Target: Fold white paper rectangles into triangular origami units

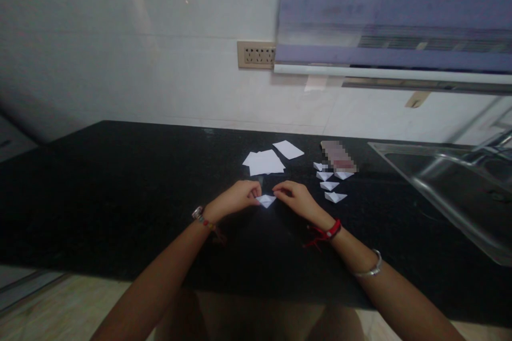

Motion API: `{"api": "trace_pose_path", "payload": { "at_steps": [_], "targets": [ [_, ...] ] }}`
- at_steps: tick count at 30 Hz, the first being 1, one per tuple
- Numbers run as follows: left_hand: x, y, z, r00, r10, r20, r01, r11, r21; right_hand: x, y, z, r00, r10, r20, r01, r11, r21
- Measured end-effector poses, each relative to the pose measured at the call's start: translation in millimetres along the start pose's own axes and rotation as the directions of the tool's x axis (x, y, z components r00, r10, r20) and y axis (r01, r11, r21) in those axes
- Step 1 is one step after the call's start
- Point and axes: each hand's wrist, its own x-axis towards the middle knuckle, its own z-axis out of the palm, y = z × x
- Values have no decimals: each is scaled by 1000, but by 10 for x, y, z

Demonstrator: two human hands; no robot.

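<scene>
hands (237, 196) at folded ppr (266, 201), l pinching corner, r loosely curled

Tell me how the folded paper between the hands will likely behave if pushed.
The folded paper looks small and thin, so it is probably very light. Its creased, angular shape suggests sliding across the dark countertop rather than rolling. The visible folds likely stiffen it somewhat.

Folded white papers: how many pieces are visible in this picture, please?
6. One folded piece is between the left hand and right hand. Right of them: farthest piece, left piece, right piece beside it, second-nearest piece, nearest piece. The hands could hide more.
</scene>
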Motion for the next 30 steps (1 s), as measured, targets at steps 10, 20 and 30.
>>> {"api": "trace_pose_path", "payload": {
  "at_steps": [10,20,30],
  "targets": [
    [84,52,134,996,89,7,-89,989,122,24,4,-99,947,222,234,-230,973,4],
    [115,33,193,982,186,-24,-180,971,158,32,-4,-134,919,250,307,-261,965,-4],
    [131,-15,232,985,165,-50,-159,982,106,15,-181,-142,942,135,306,-68,973,-221]
  ]
}}
